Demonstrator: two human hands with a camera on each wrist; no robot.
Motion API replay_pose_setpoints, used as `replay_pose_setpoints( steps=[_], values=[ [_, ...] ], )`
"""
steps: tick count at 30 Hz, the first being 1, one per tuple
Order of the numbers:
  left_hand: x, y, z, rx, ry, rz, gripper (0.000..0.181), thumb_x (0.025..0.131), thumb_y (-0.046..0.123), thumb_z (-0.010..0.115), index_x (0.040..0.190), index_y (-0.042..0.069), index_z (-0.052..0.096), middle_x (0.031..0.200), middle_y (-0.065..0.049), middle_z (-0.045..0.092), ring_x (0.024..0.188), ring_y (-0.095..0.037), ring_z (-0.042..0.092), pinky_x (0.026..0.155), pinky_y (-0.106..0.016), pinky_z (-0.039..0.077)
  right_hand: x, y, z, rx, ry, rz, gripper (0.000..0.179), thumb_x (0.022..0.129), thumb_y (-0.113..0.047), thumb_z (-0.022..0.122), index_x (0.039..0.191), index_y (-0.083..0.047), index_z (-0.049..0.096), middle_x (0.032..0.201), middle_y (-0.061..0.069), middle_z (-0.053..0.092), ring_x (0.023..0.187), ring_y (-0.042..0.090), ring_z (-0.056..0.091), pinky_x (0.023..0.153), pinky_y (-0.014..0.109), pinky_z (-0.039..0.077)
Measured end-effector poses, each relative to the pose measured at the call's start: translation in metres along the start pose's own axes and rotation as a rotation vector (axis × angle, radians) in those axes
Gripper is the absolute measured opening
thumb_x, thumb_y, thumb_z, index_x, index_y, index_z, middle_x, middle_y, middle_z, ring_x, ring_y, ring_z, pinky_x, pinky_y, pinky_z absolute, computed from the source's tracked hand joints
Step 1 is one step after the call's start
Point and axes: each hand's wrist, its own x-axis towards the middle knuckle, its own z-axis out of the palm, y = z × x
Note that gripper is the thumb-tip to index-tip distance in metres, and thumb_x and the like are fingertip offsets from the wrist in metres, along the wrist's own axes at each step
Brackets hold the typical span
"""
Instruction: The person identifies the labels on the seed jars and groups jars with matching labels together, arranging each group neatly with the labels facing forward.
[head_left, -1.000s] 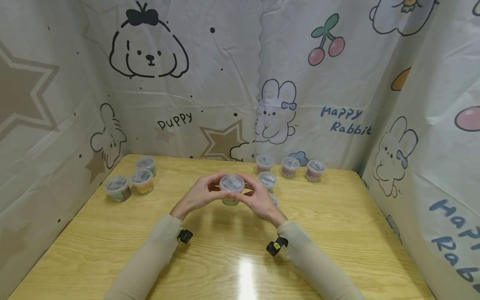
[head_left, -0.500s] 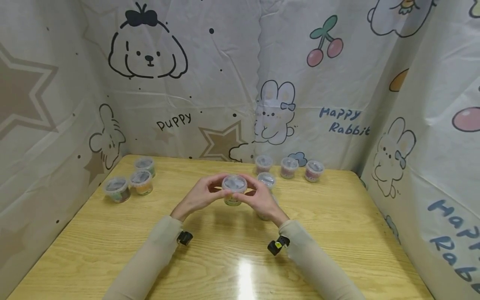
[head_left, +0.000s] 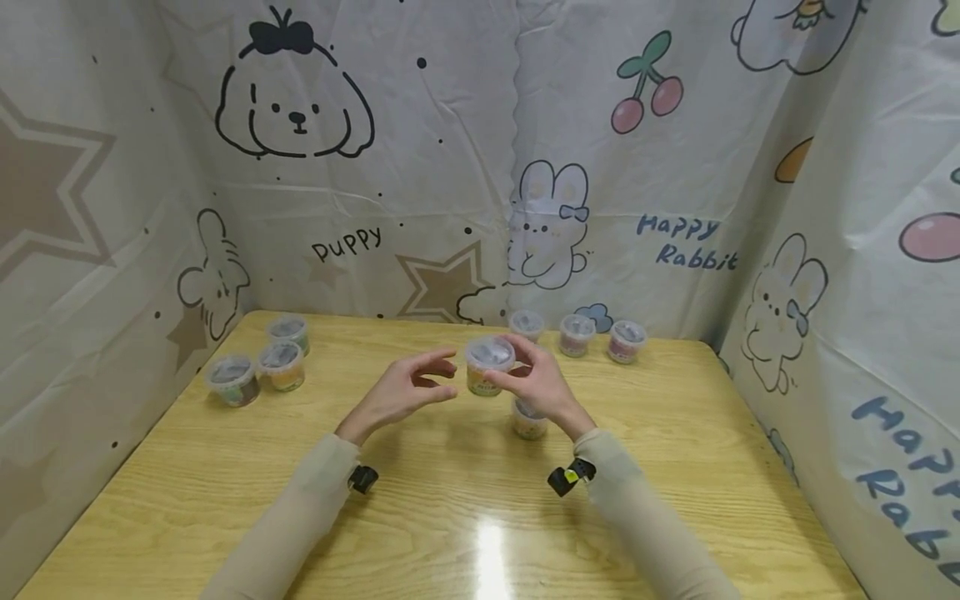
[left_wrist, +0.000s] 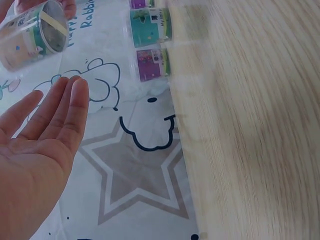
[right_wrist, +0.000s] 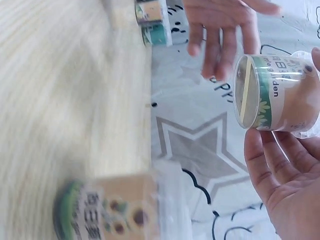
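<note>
My right hand (head_left: 542, 383) holds a clear lidded tub (head_left: 489, 367) by its side, raised over the table. Its orange-brown label with a green band, and a pale strip across its base, show in the right wrist view on the tub (right_wrist: 282, 95). To the left, my left hand (head_left: 405, 387) is apart from the tub, fingers extended and thumb spread, palm turned toward it. Beneath the right hand, a second tub (head_left: 530, 427) with a similar sunflower label stands on the table, partly covered by the hand.
At the left, three lidded tubs (head_left: 282, 365) stand close together on the wooden table (head_left: 390, 525). Toward the back right are a tub partly behind the right hand (head_left: 527, 323) and two purple-red tubs (head_left: 577, 335). A printed cloth (head_left: 442, 167) hangs around the table.
Both hands held the tub before; the left hand has let go and drawn slightly away. The right hand has carried the tub a little right and up.
</note>
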Motion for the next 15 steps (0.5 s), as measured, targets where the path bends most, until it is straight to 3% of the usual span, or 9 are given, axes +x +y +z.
replay_pose_setpoints(
  steps=[10,15],
  values=[
    [-0.008,-0.003,-0.008,0.042,0.007,-0.008,0.053,0.089,0.037,0.073,0.135,0.017,0.059,0.123,-0.004,0.067,0.112,-0.021,0.064,0.094,-0.043,0.052,-0.007,0.012,-0.029,-0.021,0.019,0.019,0.059,0.087,-0.017,0.076,0.141,-0.012,0.051,0.128,0.017,0.060,0.111,0.028,0.062,0.085,0.029,0.056],
    [-0.011,-0.005,-0.011,0.055,0.002,-0.002,0.046,0.090,0.037,0.071,0.131,0.016,0.062,0.123,-0.003,0.067,0.111,-0.019,0.064,0.094,-0.042,0.052,-0.017,0.018,-0.047,-0.040,0.014,0.025,0.059,0.088,-0.019,0.076,0.141,-0.014,0.051,0.130,0.013,0.058,0.113,0.026,0.059,0.087,0.031,0.056]
  ],
)
